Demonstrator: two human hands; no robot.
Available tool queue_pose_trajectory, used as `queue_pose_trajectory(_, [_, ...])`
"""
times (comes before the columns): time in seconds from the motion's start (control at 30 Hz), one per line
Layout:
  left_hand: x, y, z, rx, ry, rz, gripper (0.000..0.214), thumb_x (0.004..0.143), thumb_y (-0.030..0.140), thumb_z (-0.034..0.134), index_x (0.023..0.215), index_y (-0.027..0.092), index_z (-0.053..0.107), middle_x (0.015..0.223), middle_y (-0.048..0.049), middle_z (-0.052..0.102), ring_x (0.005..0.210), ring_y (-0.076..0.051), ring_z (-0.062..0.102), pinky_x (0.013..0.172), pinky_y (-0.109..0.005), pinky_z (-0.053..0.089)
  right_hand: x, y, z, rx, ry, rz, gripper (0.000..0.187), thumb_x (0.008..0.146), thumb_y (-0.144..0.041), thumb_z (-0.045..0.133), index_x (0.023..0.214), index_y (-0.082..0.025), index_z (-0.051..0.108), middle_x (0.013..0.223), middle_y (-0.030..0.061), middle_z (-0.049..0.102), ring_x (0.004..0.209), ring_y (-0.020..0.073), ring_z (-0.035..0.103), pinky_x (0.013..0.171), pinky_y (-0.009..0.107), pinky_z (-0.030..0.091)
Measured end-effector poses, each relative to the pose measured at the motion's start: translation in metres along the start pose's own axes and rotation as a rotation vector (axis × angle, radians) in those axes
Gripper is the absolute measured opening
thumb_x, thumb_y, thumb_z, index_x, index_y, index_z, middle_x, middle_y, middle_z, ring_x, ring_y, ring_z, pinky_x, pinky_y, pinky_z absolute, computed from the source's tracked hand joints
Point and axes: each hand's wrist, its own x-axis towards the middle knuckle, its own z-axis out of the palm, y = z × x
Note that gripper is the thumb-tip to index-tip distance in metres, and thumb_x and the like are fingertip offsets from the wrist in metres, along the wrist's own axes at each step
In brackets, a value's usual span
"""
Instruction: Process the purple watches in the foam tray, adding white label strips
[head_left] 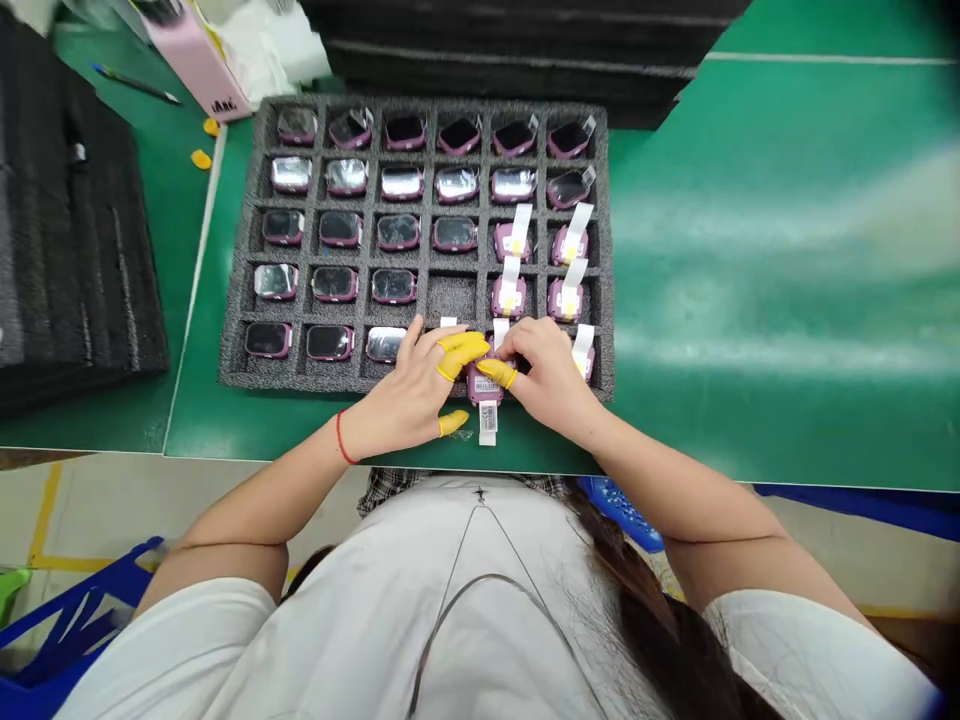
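Observation:
A black foam tray (240, 375) with square cells lies on the green table. Most cells hold pink smartwatch bodies (339, 230), screens up; several at the right lie face down with white label strips (577, 232). Both hands meet at the tray's front edge over one pink watch body (484, 385). My left hand (420, 385), with yellow finger cots and a red wrist string, pinches it from the left. My right hand (544, 375), one yellow cot on a fingertip, grips it from the right. A white barcode label (488, 423) hangs from the watch toward me.
One cell (451, 296) in the fourth row is empty. Stacked black foam trays stand behind (517, 50) and at the left (67, 220). A pink box (199, 65), a pen (135, 85) and loose yellow finger cots (201, 158) lie at the back left. Bare green table (787, 300) extends right.

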Motion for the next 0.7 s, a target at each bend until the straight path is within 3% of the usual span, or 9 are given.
queue_pose_trajectory(0.1, [0.004,0.011,0.007,0.007,0.074,-0.138,0.072,0.084,0.034,0.07,0.143,0.019,0.031,0.134,-0.0163,0.054,0.136,-0.032,0.042,0.118,-0.07,0.01,0.002,0.002,-0.005,0.105,0.025,-0.014,0.019,0.09,-0.03,0.057,0.074,-0.021,0.058,0.082,0.0036,0.06,0.082,0.0195,0.051,0.075,0.036,0.038])
queue_pose_trajectory(0.2, [0.01,0.022,0.017,-0.052,0.15,-0.248,0.061,0.084,0.036,0.07,0.136,0.02,0.04,0.124,-0.012,0.06,0.122,-0.028,0.053,0.118,-0.069,0.014,0.005,0.005,-0.014,0.246,0.168,-0.024,0.011,0.089,-0.025,0.055,0.079,-0.021,0.059,0.085,0.004,0.058,0.082,0.0183,0.053,0.071,0.034,0.042])
queue_pose_trajectory(0.27, [0.012,0.029,0.021,-0.131,0.169,-0.252,0.052,0.084,0.032,0.071,0.129,0.019,0.048,0.118,-0.0104,0.063,0.117,-0.027,0.057,0.119,-0.067,0.016,0.007,0.007,-0.022,0.298,0.262,-0.006,0.011,0.087,-0.025,0.055,0.078,-0.021,0.059,0.085,0.004,0.057,0.081,0.0178,0.054,0.069,0.033,0.043])
queue_pose_trajectory(0.33, [0.011,0.035,0.022,-0.251,0.175,-0.246,0.042,0.082,0.023,0.071,0.121,0.021,0.056,0.11,-0.008,0.065,0.112,-0.025,0.06,0.118,-0.061,0.028,0.009,0.008,-0.028,0.325,0.309,0.018,0.011,0.085,-0.025,0.056,0.076,-0.021,0.058,0.086,0.0041,0.058,0.081,0.0178,0.054,0.067,0.032,0.043])
queue_pose_trajectory(0.4, [0.01,0.036,0.018,-0.349,0.186,-0.256,0.035,0.081,0.019,0.07,0.115,0.024,0.061,0.103,-0.0055,0.067,0.102,-0.023,0.065,0.106,-0.049,0.048,0.011,0.009,-0.032,0.338,0.326,0.03,0.011,0.085,-0.026,0.055,0.075,-0.021,0.058,0.087,0.0044,0.059,0.081,0.0175,0.055,0.068,0.032,0.044])
queue_pose_trajectory(0.5, [0.018,0.021,0.0,-0.389,0.251,-0.309,0.033,0.085,0.024,0.066,0.117,0.022,0.06,0.101,-0.0054,0.067,0.088,-0.018,0.068,0.083,-0.036,0.059,0.012,0.009,-0.035,0.339,0.347,0.028,0.012,0.085,-0.026,0.053,0.075,-0.021,0.059,0.087,0.0047,0.06,0.082,0.017,0.056,0.071,0.033,0.046])
queue_pose_trajectory(0.6, [0.039,-0.011,-0.024,-0.38,0.316,-0.378,0.041,0.091,0.026,0.054,0.13,0.016,0.048,0.108,-0.0097,0.067,0.093,-0.018,0.069,0.082,-0.034,0.058,0.013,0.009,-0.035,0.34,0.357,0.032,0.011,0.084,-0.025,0.053,0.076,-0.021,0.059,0.088,0.0047,0.061,0.083,0.0169,0.056,0.071,0.032,0.047])
queue_pose_trajectory(0.7, [0.063,-0.042,-0.04,-0.333,0.221,-0.394,0.037,0.091,0.024,0.051,0.126,0.013,0.053,0.104,-0.0098,0.07,0.086,-0.017,0.07,0.077,-0.031,0.057,0.014,0.01,-0.035,0.342,0.354,0.031,0.011,0.084,-0.025,0.053,0.075,-0.021,0.058,0.088,0.005,0.062,0.081,0.0169,0.056,0.071,0.033,0.047])
